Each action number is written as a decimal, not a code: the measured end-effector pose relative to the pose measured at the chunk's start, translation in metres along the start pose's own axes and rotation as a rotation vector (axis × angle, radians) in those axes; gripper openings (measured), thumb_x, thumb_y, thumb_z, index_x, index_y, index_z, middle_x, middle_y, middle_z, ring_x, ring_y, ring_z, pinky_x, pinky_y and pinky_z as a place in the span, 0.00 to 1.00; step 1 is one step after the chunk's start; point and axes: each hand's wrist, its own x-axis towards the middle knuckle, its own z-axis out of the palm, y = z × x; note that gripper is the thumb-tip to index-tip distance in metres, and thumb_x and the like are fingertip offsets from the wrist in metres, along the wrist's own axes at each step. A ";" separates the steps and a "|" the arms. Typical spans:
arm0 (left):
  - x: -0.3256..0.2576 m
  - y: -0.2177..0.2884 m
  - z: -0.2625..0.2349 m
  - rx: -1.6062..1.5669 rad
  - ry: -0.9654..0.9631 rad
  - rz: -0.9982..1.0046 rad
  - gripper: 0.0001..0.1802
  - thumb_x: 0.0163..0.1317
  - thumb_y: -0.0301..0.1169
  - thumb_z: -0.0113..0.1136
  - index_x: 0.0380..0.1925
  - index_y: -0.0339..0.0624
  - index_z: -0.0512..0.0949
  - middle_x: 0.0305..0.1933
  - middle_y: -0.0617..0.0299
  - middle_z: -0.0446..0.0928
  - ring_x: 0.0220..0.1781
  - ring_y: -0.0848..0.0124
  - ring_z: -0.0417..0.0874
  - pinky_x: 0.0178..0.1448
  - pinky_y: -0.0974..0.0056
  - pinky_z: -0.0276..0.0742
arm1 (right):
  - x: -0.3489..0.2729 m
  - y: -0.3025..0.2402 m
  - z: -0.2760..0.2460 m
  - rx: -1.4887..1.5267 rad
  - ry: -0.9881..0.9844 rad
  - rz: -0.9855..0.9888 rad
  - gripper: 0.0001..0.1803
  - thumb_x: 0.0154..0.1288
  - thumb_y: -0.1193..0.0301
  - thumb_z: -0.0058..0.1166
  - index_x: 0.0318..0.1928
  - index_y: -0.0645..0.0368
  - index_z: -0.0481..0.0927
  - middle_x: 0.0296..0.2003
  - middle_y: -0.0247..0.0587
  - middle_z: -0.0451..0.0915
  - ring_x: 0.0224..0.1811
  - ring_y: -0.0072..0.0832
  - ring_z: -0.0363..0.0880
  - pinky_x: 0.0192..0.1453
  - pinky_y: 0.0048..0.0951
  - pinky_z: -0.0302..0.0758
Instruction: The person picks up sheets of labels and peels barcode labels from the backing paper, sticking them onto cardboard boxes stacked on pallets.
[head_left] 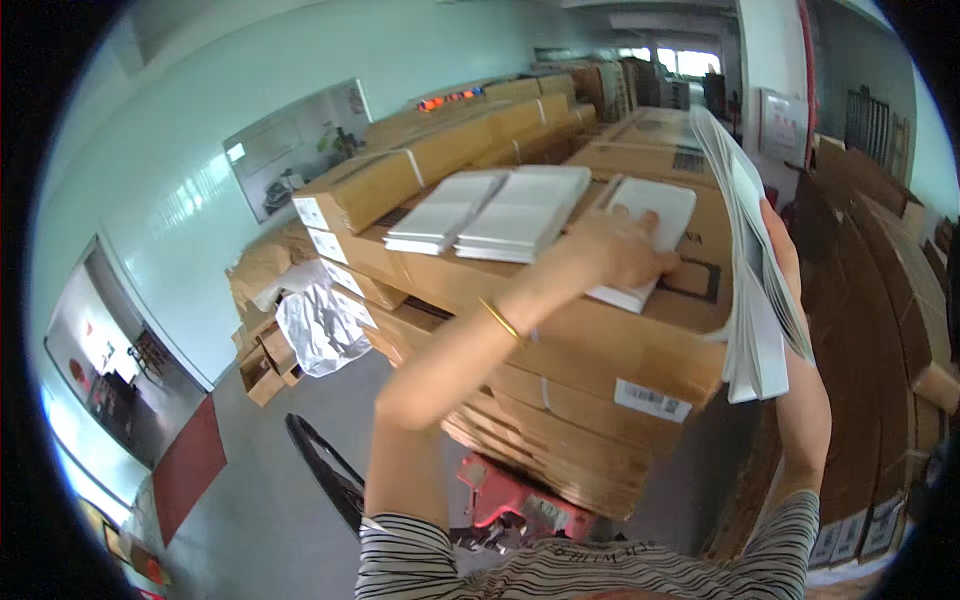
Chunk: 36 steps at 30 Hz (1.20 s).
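Note:
My left hand [620, 248] lies flat on a small stack of white booklets [650, 215] on top of a tall pile of brown cardboard boxes [600, 340]. A thin gold bangle sits on that wrist. My right hand [785, 250] grips a thick upright bundle of white booklets [755, 260] at the right edge of the pile. Two more stacks of white booklets [525, 210] [445, 212] lie side by side on the box top, left of my left hand.
The boxes sit over a red pallet jack [510, 500] with a black handle [325, 470]. More brown boxes stand at the right [880, 300] and far back [480, 130]. Crumpled plastic wrap [315, 325] hangs at the left. A pale wall with a board [290, 150] is beyond.

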 end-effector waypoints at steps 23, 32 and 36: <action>-0.003 -0.042 0.015 -0.384 0.102 -0.221 0.39 0.58 0.53 0.56 0.62 0.37 0.65 0.59 0.34 0.68 0.57 0.44 0.75 0.60 0.49 0.72 | -0.008 0.001 0.012 -0.189 0.181 -0.019 0.25 0.67 0.54 0.51 0.51 0.62 0.78 0.40 0.37 0.82 0.38 0.22 0.79 0.43 0.23 0.72; 0.009 -0.029 -0.004 -0.372 0.102 -0.238 0.51 0.52 0.66 0.57 0.67 0.40 0.61 0.66 0.36 0.63 0.65 0.46 0.69 0.68 0.53 0.65 | -0.007 -0.003 0.007 -0.195 0.115 -0.006 0.25 0.68 0.54 0.50 0.52 0.64 0.77 0.40 0.41 0.82 0.37 0.23 0.81 0.42 0.23 0.76; 0.018 -0.035 0.001 -0.368 0.097 -0.188 0.47 0.53 0.61 0.58 0.64 0.37 0.63 0.65 0.32 0.63 0.64 0.42 0.69 0.66 0.52 0.67 | -0.007 -0.004 0.007 -0.220 0.111 -0.014 0.25 0.68 0.53 0.51 0.51 0.64 0.78 0.39 0.41 0.83 0.36 0.20 0.81 0.39 0.21 0.76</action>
